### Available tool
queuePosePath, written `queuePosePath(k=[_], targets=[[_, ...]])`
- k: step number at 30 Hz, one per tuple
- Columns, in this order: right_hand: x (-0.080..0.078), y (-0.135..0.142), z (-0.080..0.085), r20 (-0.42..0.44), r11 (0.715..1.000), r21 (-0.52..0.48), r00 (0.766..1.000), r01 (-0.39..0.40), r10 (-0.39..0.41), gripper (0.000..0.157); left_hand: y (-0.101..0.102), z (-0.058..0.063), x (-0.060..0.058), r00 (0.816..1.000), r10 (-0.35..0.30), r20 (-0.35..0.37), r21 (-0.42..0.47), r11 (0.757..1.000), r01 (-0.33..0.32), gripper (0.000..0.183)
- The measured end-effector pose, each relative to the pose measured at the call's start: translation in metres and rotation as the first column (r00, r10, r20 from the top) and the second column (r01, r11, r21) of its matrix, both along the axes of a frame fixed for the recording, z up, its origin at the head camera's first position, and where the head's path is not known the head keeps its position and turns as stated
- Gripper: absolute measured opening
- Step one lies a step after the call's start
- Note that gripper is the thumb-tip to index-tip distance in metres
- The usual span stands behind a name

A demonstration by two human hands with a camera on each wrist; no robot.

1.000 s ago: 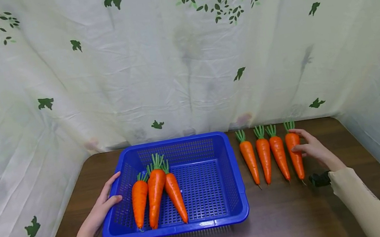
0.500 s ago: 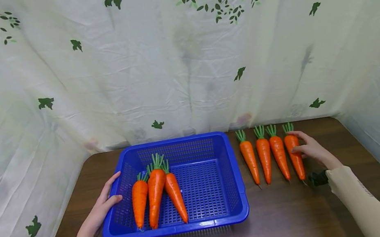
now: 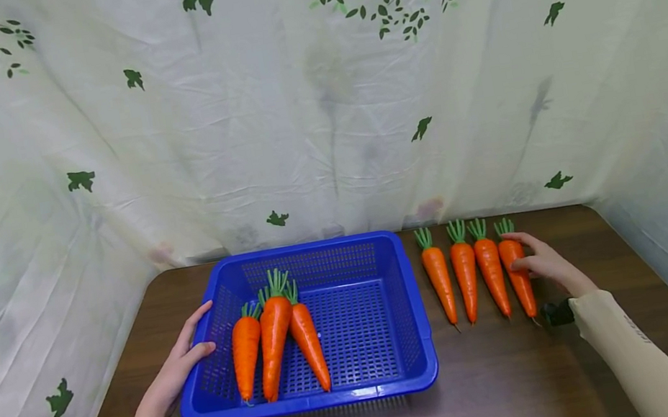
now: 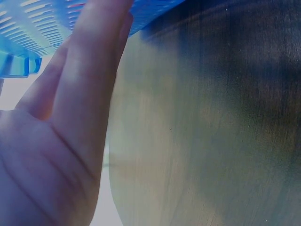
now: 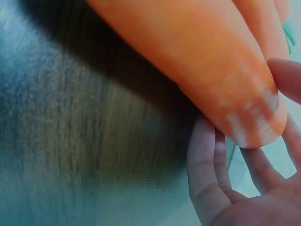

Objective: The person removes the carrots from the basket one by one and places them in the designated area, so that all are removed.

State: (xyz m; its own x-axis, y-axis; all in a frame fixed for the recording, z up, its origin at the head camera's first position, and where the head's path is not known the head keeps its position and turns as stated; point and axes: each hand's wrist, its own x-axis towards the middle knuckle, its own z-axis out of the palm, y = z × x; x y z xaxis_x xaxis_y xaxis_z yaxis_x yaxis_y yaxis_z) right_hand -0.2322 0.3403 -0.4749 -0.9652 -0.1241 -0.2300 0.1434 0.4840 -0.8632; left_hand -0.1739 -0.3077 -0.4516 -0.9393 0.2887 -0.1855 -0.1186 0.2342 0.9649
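At the left of the head view, my left hand (image 3: 170, 376) holds the left rim of a blue plastic basket (image 3: 376, 392), thumb over the rim. The left wrist view has its fingers (image 4: 87, 70) against the perforated wall (image 4: 44, 21). Three orange carrots with green tops lie inside; the middle carrot (image 3: 275, 342) overlaps its neighbours. On the right, my right hand (image 3: 556, 268) pinches the rightmost carrot (image 3: 521, 292) of a row between thumb and fingers. Up close in the right wrist view, this carrot (image 5: 202, 52) sits between the thumb and fingers (image 5: 204, 160).
Three other carrots stand in line left of the held one, the nearest being a carrot (image 3: 491, 275) almost touching it. All rest on the brown wooden table (image 3: 493, 387). A white curtain (image 3: 293, 113) with leaf prints hangs behind and at both sides.
My right hand has shifted slightly left, bringing the rightmost carrot's upper end nearer the carrot beside it. The left hand and basket have stayed put.
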Motion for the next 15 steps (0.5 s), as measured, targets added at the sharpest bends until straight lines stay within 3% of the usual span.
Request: queuePosePath(k=[15], targets=[[0.0018,0.0011,-0.0008,-0.043,1.0,0.021,0.999,0.015,-0.014,0.066,-0.0001,0.001,-0.0007,1.0,0.007,0.02,0.012,1.0,-0.007,0.065]])
